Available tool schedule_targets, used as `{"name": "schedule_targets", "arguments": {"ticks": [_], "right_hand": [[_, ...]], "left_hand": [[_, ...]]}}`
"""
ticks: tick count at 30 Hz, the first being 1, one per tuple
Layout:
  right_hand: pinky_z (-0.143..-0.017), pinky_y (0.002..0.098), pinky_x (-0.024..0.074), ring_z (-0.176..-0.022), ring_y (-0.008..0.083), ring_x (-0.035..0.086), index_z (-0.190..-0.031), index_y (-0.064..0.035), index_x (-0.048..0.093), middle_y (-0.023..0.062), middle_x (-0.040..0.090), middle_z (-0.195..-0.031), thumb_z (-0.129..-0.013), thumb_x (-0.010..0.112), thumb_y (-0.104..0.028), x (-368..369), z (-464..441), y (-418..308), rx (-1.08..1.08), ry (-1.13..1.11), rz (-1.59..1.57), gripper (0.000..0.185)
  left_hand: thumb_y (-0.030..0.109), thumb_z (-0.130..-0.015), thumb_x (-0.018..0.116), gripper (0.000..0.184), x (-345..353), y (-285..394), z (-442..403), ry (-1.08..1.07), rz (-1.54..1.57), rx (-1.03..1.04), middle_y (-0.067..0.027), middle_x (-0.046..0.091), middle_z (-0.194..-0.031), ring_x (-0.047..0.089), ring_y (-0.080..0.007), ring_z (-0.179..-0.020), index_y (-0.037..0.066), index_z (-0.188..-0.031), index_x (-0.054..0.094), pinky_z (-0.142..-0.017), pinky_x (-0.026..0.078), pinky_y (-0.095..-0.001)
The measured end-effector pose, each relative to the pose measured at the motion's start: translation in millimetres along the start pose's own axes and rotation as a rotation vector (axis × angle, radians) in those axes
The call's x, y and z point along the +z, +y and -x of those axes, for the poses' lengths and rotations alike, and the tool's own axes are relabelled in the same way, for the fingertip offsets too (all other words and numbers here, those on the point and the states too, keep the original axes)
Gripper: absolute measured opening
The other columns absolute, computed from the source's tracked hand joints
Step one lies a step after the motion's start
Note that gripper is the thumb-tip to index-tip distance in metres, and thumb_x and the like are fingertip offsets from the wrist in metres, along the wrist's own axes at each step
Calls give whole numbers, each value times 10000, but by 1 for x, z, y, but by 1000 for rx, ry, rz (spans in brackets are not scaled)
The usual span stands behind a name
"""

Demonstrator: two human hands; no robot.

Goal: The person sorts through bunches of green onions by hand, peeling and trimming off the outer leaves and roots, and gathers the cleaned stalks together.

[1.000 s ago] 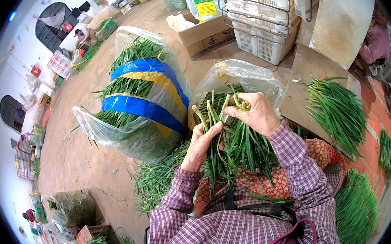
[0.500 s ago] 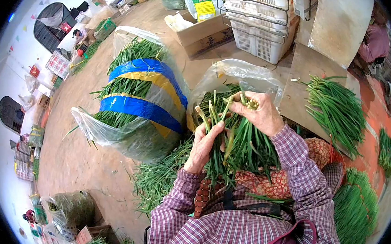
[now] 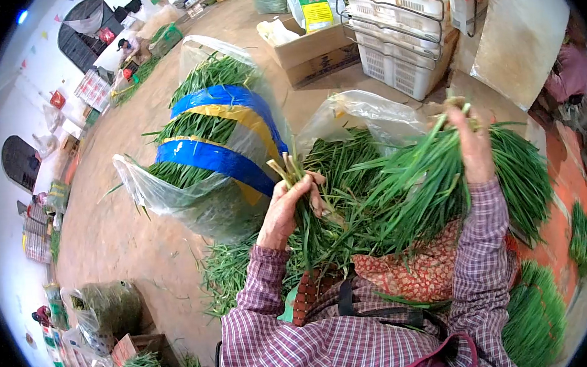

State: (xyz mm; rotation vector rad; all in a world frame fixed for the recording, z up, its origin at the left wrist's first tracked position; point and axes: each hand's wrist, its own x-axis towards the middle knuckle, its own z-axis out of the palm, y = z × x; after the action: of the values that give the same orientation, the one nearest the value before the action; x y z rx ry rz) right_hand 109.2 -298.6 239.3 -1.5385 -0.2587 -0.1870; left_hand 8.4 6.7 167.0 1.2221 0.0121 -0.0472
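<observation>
My left hand [image 3: 287, 208] is closed round a small bunch of garlic chives [image 3: 310, 241], pale stem ends up and leaves hanging down. Raised at the right, my right hand [image 3: 475, 148] grips a larger bunch of garlic chives [image 3: 421, 187] by the stem ends, and its long leaves fan out leftward. This bunch is in front of a pile of chives [image 3: 526, 175] on the board. Between my hands, an open clear plastic bag [image 3: 377, 111] contains more chives [image 3: 343, 155]. Loose leaves [image 3: 228, 271] lie left of my lap.
A full plastic bag of greens [image 3: 220, 213] with blue and yellow bands stands ahead left. Beyond are a cardboard box [image 3: 318, 61] and stacked white crates [image 3: 394, 65]. Tied greens [image 3: 535, 316] lie at lower right. People sit at far left [image 3: 130, 50] and right [image 3: 569, 73].
My hands have moved apart. The right hand has carried its bunch up and right toward the pile on the board; the left hand, with its smaller bunch, has shifted slightly left.
</observation>
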Motion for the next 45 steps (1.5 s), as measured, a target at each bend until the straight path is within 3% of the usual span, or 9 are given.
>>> {"name": "schedule_targets", "arguments": {"ticks": [1,8,16,19,26,28,32,37,45], "right_hand": [[-660,315,555,-759,149,646,-1012,-83,589,66,647,-828,-850,591,-413,10,0,4,33,-59,81,368],[-534,251,479,-600,106,577,-866,-14,616,41,619,-703,-859,608,-424,80,10,22,-68,-506,117,410],[-535,294,452,-575,106,550,-795,-6,659,41,634,-681,-829,660,-315,87,15,24,-121,-443,216,311],[-473,239,465,-534,80,555,-834,-39,668,41,643,-681,-841,647,-359,71,14,26,-94,-234,128,320],[-515,200,465,-568,70,566,-929,-31,673,4,610,-658,-839,660,-358,36,9,2,-16,-180,66,339],[-511,202,465,-568,69,567,-931,-36,671,1,607,-668,-843,654,-365,28,7,4,-38,-175,58,341],[-502,210,457,-562,64,549,-920,-29,663,-3,596,-684,-846,651,-357,21,10,-8,5,-193,65,336],[-526,215,442,-595,54,526,-885,-24,659,-11,582,-679,-859,645,-317,44,18,-3,26,-330,-20,295],[-555,223,431,-619,50,526,-885,-26,680,-20,588,-681,-865,642,-277,61,24,8,-15,-367,4,255]], "left_hand": [[231,-945,470,271,14,4,1,7,-27,-25,-77,549,-578,501,-152,-432,-25,-985,551,-487,474,-283],[258,-924,513,323,42,1,2,-190,-46,-76,-69,559,-600,517,-130,-447,-48,-1016,560,-465,469,-246],[235,-921,539,310,49,-1,1,-192,20,-105,-56,572,-676,540,-121,-507,-8,-1114,533,-480,463,-248],[190,-906,532,224,46,-10,-3,23,64,-90,-48,595,-743,580,-131,-582,6,-1033,554,-530,506,-259],[204,-918,515,226,16,-20,-7,84,91,-117,-104,639,-819,635,-185,-683,-6,-985,563,-608,529,-300],[209,-928,501,251,-5,-20,-10,174,-13,-42,-104,645,-857,625,-178,-762,-17,-994,587,-699,514,-300],[194,-947,481,264,-35,-13,-10,329,-319,237,-87,652,-809,599,-131,-681,-36,-988,604,-643,496,-257],[231,-955,481,272,20,22,-1,152,-392,171,7,605,-717,390,-15,-473,12,-1025,628,-426,292,-171],[164,-819,687,248,72,19,-4,-101,-103,-60,28,514,-626,397,-32,-455,0,-993,620,-414,298,-187]]}}
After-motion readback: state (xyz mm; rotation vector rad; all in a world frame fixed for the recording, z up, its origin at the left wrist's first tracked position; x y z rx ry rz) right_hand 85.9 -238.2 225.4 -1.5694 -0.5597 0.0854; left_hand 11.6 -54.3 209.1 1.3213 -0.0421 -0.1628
